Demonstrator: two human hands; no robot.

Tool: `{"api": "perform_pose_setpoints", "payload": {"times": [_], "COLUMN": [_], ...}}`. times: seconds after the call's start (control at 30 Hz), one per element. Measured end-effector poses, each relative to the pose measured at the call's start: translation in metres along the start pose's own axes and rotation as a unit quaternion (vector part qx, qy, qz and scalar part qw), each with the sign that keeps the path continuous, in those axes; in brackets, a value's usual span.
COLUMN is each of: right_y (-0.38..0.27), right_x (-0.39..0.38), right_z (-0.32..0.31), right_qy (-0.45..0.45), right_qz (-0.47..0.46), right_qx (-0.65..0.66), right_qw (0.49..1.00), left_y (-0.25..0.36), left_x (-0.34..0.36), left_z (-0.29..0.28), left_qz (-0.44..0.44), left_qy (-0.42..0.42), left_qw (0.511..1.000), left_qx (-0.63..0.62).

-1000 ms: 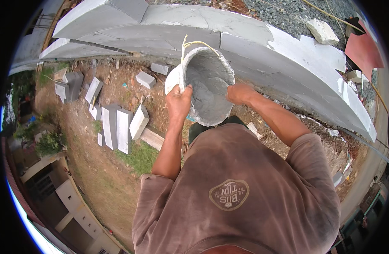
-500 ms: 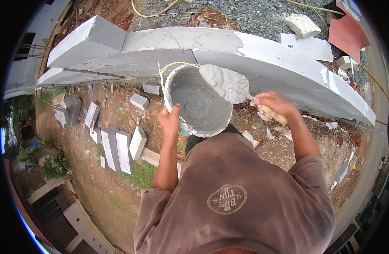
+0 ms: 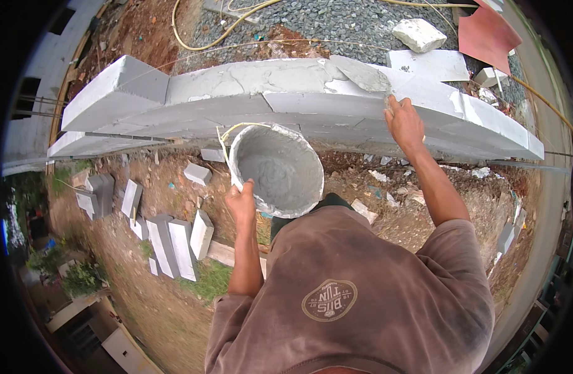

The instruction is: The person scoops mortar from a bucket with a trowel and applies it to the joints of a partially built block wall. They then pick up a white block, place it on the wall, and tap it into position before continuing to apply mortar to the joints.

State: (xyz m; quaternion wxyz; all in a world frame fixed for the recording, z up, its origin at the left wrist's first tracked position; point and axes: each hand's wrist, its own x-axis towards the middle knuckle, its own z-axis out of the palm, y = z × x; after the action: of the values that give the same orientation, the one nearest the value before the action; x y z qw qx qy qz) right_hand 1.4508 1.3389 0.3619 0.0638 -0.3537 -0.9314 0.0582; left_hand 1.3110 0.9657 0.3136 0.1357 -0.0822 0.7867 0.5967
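Note:
My left hand [image 3: 242, 201] grips the rim of a white bucket [image 3: 303, 150] coated with grey mortar inside, with a pale cord handle at its top left. My right hand [image 3: 403, 118] is closed round the handle of a trowel [image 3: 361, 73], whose mortar-smeared blade lies at the top of a low wall of pale grey blocks [image 3: 311, 107]. Grey mortar [image 3: 236, 78] covers part of that wall's top. A separate block [image 3: 106, 93] sits on the wall's left end.
Beyond the wall lie gravel [image 3: 299, 25], a yellow hose [image 3: 180, 28], a string, a white stone [image 3: 418, 34] and a red sheet [image 3: 483, 37]. On my side, several loose blocks [image 3: 184, 248] and rubble lie on dirt and grass [image 3: 205, 277].
My right hand has lifted the trowel out of the bucket, with a lump of mortar on it, and moved up and right onto the wall top. The bucket appears lower in the view.

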Motion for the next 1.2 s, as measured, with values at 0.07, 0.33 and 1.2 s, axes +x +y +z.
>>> {"api": "perform_pose_setpoints", "payload": {"times": [0.07,0.33,1.2], "right_y": [0.006,-0.043,-0.039], "right_x": [0.001,-0.036,-0.134], "right_z": [0.001,0.007,0.048], "right_qy": [0.002,-0.044,-0.111], "right_qz": [0.024,0.043,-0.040], "right_qx": [0.002,0.110,0.230], "right_qw": [1.000,0.992,0.966], "left_y": [-0.004,-0.021,-0.007], "left_x": [-0.001,0.003,0.007], "left_z": [-0.006,-0.019,0.000], "left_qz": [0.003,-0.008,0.007], "left_qy": [0.005,-0.012,-0.037], "left_qw": [1.000,1.000,0.998], "left_qx": [0.011,0.026,0.041]}}
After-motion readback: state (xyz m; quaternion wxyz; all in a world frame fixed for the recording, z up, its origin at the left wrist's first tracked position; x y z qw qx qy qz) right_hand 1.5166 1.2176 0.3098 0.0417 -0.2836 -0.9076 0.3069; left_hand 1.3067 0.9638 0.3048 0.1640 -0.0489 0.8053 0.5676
